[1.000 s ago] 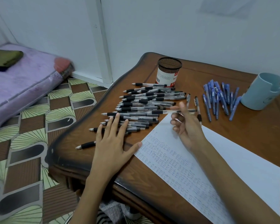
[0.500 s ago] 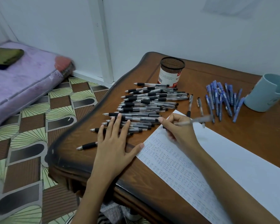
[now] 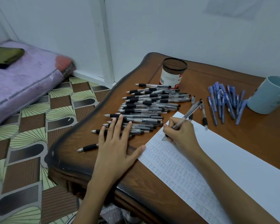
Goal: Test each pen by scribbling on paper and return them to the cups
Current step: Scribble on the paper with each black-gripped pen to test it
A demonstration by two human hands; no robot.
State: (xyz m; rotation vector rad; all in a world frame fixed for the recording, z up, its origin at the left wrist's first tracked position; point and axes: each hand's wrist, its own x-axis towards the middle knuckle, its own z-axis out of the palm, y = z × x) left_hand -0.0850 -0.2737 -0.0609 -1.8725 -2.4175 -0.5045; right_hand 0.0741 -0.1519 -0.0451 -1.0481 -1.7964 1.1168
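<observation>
A home bedroom: a purple mattress (image 3: 23, 81) on patterned flooring (image 3: 31, 135) beside a carved wooden table (image 3: 87, 159).

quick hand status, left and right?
Left hand: open, fingers flat on the black pens.
Right hand: gripping a pen, tip on the paper.

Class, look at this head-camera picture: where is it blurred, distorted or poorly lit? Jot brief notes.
Head view: the wide-angle lens tilts the white wall trim; the mattress end is smeared; the scribbles on the paper are too soft to read; the light is dim and flat, with faint shadows.
</observation>
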